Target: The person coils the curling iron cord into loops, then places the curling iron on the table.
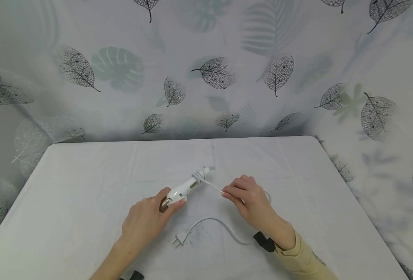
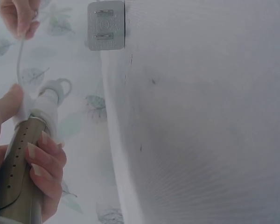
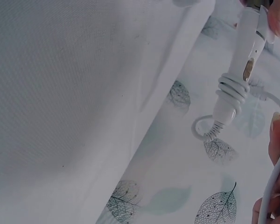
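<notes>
My left hand [image 1: 145, 217] grips a white curling iron [image 1: 182, 189] by its gold barrel [image 2: 16, 172], near the clamp lever. The handle points away to the upper right. Around the handle's end, several turns of the white cord [image 3: 232, 92] are wound. My right hand [image 1: 250, 202] pinches the cord between thumb and fingers, and the stretch from there to the handle runs straight. Beyond the right hand the cord passes partly out of sight behind the wrist. Its free end curves back to a two-pin plug [image 1: 182, 236] in front of me.
A white cloth covers the table [image 1: 87, 179]. Behind and at both sides hangs a leaf-patterned curtain [image 1: 192, 50]. Black straps sit at both wrists, the right strap [image 1: 264, 242] close to the cord.
</notes>
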Demonstrator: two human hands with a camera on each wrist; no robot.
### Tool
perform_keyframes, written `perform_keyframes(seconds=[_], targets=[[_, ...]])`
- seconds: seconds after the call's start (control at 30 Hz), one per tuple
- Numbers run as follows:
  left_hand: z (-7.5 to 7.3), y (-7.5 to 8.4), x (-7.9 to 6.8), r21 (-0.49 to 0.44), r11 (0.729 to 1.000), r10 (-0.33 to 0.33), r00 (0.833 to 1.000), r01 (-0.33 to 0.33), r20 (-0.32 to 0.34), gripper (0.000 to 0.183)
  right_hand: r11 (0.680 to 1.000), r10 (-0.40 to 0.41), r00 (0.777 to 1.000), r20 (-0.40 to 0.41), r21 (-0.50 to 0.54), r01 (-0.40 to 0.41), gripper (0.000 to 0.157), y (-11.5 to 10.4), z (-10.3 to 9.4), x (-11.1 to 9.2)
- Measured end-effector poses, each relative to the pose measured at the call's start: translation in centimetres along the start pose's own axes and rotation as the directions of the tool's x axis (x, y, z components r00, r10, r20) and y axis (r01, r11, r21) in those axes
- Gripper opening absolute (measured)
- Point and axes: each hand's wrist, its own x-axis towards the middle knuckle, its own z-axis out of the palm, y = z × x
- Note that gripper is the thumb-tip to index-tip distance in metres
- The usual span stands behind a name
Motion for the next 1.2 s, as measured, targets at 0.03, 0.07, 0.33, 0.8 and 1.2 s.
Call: perform_keyframes(seconds=[0.03,0.07,0.33,0.8,1.2], targets=[[-0.03,0.03,0.0,-0.005,1.0,-0.005,1.0,0.005,0.002,0.069,1.0,-0.008,1.0,0.01,0.01,0.008,0.012,-0.01,-0.01,-0.03],[-0.06,0.06,0.0,-0.01,1.0,-0.011,1.0,0.011,0.003,0.069,1.0,-0.021,1.0,0.015,0.014,0.02,0.015,0.03,-0.01,-0.07],[-0.44,0.42,-0.01,-0.07,0.995,-0.065,0.997,0.068,0.052,0.075,0.995,-0.079,0.996,0.029,0.065,0.077,0.007,-0.2,-0.18,0.01],[-0.75,0.37,0.2,-0.168,0.981,-0.086,0.992,0.101,0.094,0.071,0.999,0.029,0.994,0.103,-0.021,-0.027,0.012,0.03,0.04,-0.37],[-0.49,0.19,0.14,-0.199,0.976,-0.075,0.994,0.089,0.079,0.065,0.987,0.162,0.977,0.141,-0.041,-0.158,0.009,0.48,-0.1,-0.51]])
